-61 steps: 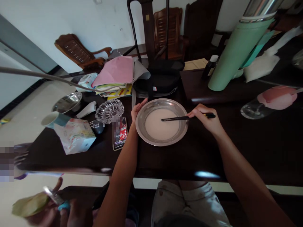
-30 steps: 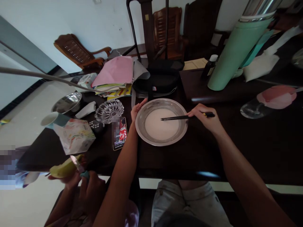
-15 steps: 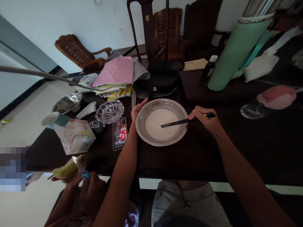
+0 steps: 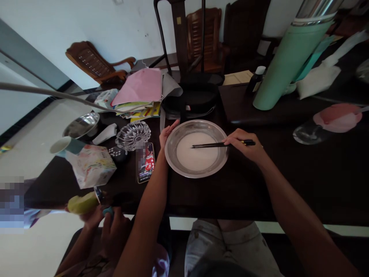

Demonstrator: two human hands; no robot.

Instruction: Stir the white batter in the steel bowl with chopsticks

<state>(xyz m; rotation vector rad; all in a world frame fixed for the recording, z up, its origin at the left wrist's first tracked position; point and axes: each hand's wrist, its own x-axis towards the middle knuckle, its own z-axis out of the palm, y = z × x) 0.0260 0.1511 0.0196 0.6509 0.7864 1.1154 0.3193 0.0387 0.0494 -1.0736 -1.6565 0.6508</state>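
A wide metal bowl (image 4: 173,161) stands on the dark table, with milky white liquid (image 4: 198,157) in it. My left hand (image 4: 167,134) holds the bowl at its left side, its fingers reaching along the outer wall. Over the right rim, my right hand (image 4: 242,142) is closed on a pair of black chopsticks (image 4: 211,145). Their tips dip into the liquid near the bowl's middle, a little apart from each other.
To the left, another person's hands (image 4: 106,227) hold a peeled green fruit (image 4: 83,203) and a knife (image 4: 99,195). A phone (image 4: 146,163), glass dish (image 4: 134,135) and tissue packet (image 4: 92,165) lie left of the bowl. A green thermos (image 4: 291,65) stands back right.
The chopsticks have moved left and slightly up in the liquid, and their tips have parted. My right hand has moved left with them. My left hand stays put. The other person's knife and fruit have shifted.
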